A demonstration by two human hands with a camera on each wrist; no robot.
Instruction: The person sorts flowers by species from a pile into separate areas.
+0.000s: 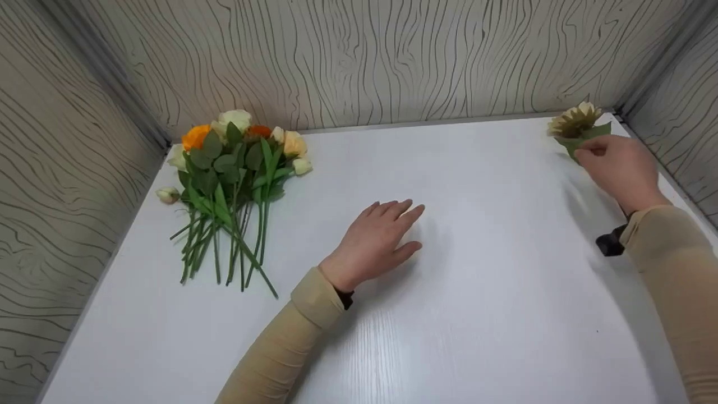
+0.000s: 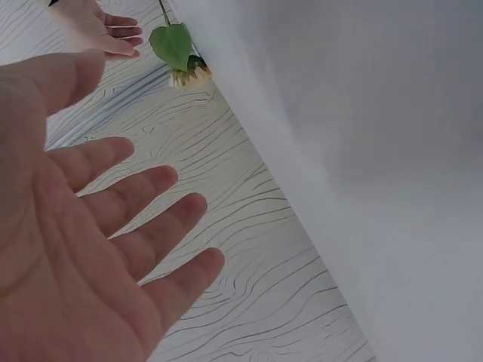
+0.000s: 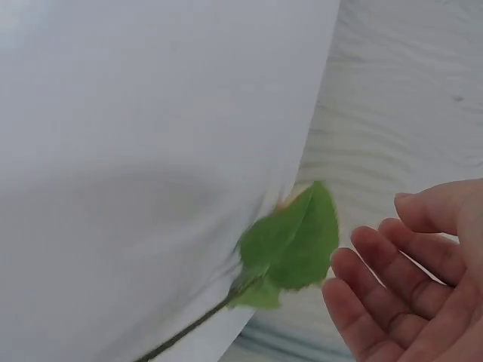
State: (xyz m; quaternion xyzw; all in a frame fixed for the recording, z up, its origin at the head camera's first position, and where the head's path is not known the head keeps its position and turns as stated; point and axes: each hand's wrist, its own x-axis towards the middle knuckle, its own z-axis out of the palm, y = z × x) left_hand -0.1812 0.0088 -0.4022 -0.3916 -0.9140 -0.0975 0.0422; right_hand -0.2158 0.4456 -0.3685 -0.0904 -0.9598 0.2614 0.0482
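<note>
A cream sunflower (image 1: 574, 119) lies at the table's back right corner. Its green leaf (image 3: 294, 241) and thin stem (image 3: 196, 323) show in the right wrist view. Beside that leaf is my right hand (image 1: 620, 165), fingers loosely bent and thumb apart; nothing is between them in the right wrist view (image 3: 407, 275). Over the middle of the table my left hand (image 1: 376, 244) is held palm down with its fingers spread and holds nothing. The left wrist view shows its palm (image 2: 83, 249) and extended fingers.
A bunch of flowers (image 1: 227, 163) with orange, cream and pale yellow heads lies at the back left, stems (image 1: 216, 258) toward me. The white table (image 1: 477, 308) meets wood-patterned panels (image 1: 359, 62) at the back and sides. Grey metal posts stand at the corners.
</note>
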